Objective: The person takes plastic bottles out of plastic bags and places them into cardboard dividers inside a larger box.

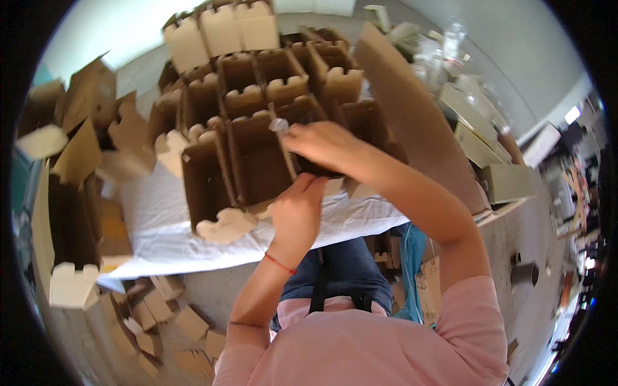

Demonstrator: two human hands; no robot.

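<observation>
Several brown cardboard boxes [260,159] with open tops and scalloped flaps stand side by side before me in rows. My left hand [297,207], with a red string at the wrist, pinches the near end of a box wall [288,161]. Farther along the same wall, my right hand [321,142] has its fingers curled down at the top edge. A small crumpled piece of clear plastic [279,125] shows at its fingertips; motion blur hides just how it is held. The right forearm crosses over neighbouring boxes and covers part of them.
White cloth [159,227] covers the table under the boxes. A tall cardboard sheet [415,116] leans along the right side. More cartons [72,217] stand at left, and cardboard pieces [159,309] lie on the floor. Beige boxes [504,183] and clear plastic wrap [434,53] are at right.
</observation>
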